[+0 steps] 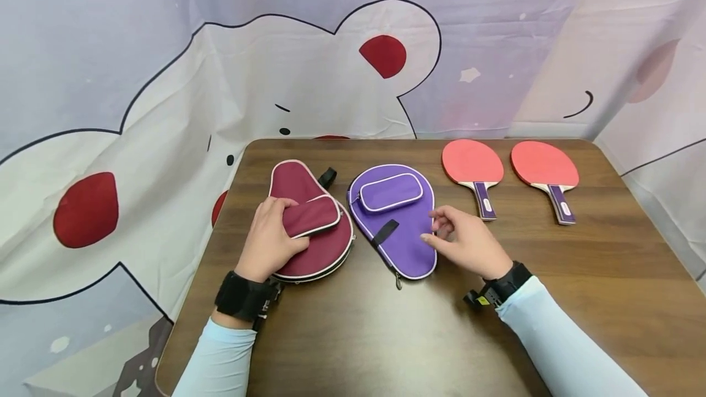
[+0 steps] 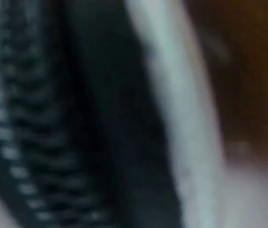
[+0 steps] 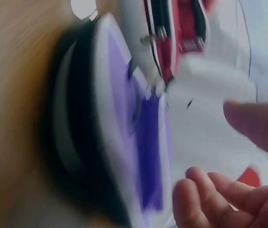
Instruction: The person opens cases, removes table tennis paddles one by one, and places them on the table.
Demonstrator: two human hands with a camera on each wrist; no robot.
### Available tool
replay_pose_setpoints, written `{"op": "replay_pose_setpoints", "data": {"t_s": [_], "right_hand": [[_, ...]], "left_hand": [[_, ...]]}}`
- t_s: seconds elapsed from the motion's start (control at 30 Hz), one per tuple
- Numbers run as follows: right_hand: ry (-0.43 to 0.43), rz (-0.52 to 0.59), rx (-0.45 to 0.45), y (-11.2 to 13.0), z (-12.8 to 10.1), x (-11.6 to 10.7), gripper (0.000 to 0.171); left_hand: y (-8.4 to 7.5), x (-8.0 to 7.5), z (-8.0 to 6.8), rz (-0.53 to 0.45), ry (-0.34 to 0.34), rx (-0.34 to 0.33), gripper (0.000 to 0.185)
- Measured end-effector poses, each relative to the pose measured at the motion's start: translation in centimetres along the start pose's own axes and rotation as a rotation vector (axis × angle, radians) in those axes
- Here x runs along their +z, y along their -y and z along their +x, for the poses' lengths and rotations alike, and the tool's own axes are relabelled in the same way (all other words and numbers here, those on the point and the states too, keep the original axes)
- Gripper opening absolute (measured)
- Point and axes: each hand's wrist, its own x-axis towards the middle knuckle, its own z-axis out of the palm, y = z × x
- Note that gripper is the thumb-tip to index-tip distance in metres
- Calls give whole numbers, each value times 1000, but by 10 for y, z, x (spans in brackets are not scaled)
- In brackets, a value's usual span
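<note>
Left hand (image 1: 268, 240) on maroon case (image 1: 309, 225)

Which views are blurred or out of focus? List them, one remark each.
Head view: sharp, evenly lit, with soft glare on the table near the front. Left wrist view: badly out of focus, only a zipper shows. Right wrist view: smeared by blur, yet the purple case and the fingers are readable.

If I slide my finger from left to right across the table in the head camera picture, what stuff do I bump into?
Dark red paddle case with the left hand on it → purple paddle case → right hand → first red paddle → second red paddle.
</note>
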Motion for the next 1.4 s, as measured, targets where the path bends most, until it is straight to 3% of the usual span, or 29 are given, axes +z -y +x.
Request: {"op": "replay_pose_setpoints", "data": {"t_s": [0.2,0.33,0.5,0.67,1.0,1.13,1.3,1.4], "right_hand": [[52,-31,-218,53,13,-7,88],[43,-30,-356,77,21,-10,104],[19,-78,-485,81,28,-10,102],[31,-106,-507,77,28,-14,88],[73,-82,-462,71,23,-23,76],[74,-65,-452,65,20,-25,72],[69,-62,-412,51,16,-37,74],[38,-76,-370,42,14,-51,76]], "left_hand": [[-47,5,6,-45,-80,171,73],[-74,19,4,-69,-98,291,74],[-102,33,1,-94,-86,373,73],[-118,45,0,-92,-90,441,69],[-126,57,-3,-108,-66,457,69],[-123,60,-2,-104,-38,467,77],[-100,59,1,-122,-3,384,100],[-77,62,4,-127,6,311,82]]}}
